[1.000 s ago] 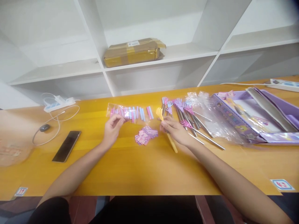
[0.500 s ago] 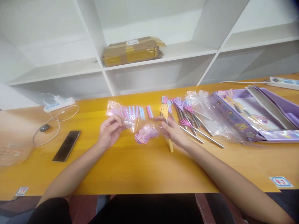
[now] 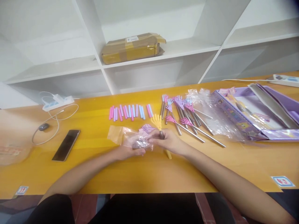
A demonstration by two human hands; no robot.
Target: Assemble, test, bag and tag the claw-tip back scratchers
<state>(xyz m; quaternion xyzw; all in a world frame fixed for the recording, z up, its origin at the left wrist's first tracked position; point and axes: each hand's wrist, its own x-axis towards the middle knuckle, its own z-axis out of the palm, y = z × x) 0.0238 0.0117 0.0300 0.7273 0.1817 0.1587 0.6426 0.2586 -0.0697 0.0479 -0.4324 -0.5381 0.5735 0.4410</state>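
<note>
My right hand (image 3: 170,141) is closed round a yellow back scratcher (image 3: 157,121); its hand-shaped head points away from me and its yellow handle end shows below my palm. Fingertips of that hand also touch a clear plastic bag (image 3: 116,134). Under and behind the bag, my left hand (image 3: 129,149) holds it, its fingers partly covered by the film. Purple and pink cards (image 3: 146,128) lie just beyond the bag, partly hidden. Farther back, pink, purple and blue handle sleeves (image 3: 126,111) lie in a row.
Metal back scratchers with coloured heads (image 3: 184,121) lie right of my hands. Beyond them are clear bags (image 3: 203,105) and an open purple box (image 3: 253,133). A phone (image 3: 66,145), cable and power strip (image 3: 58,103) lie left. A taped parcel (image 3: 133,51) sits on the shelf.
My left hand has brought the clear bag down and right, turning it toward my right hand. The right hand has shifted slightly left and nearer, still holding the yellow back scratcher.
</note>
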